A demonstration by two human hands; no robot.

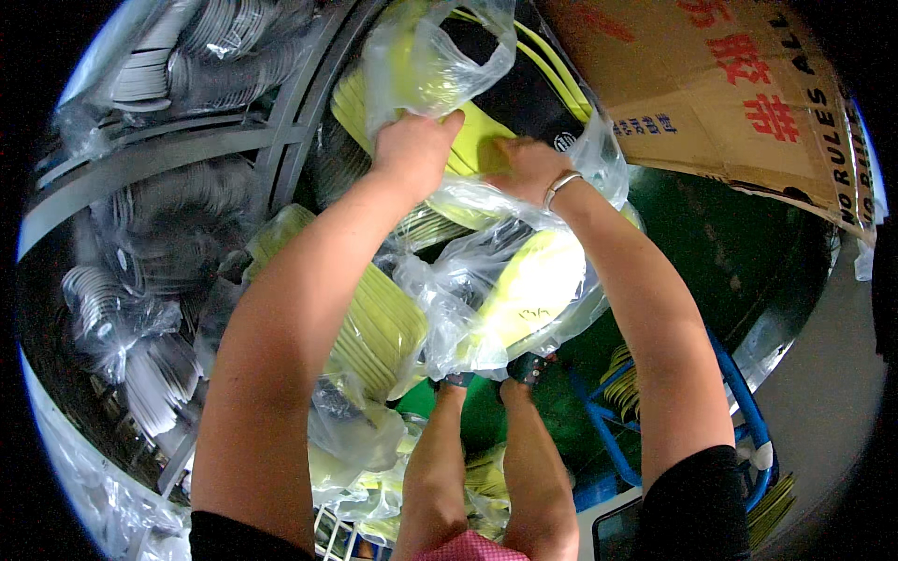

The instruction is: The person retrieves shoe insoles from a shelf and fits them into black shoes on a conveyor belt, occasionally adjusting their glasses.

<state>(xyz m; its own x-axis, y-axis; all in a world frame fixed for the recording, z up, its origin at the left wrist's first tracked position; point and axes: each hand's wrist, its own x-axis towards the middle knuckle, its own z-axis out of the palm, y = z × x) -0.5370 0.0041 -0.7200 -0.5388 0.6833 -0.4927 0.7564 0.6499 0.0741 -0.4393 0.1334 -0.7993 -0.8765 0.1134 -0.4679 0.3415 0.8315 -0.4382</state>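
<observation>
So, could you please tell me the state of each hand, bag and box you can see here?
left hand: closed on the clear plastic bag's upper edge.
right hand: inside the bag's mouth, flat on the yellow-green pieces.
clear plastic bag: open at the top, crumpled, filled.
yellow-green pieces: stacked flat inside the bag.
cardboard box: flap open, printed side showing.
bags of grey parts: stacked on the metal rack.
</observation>
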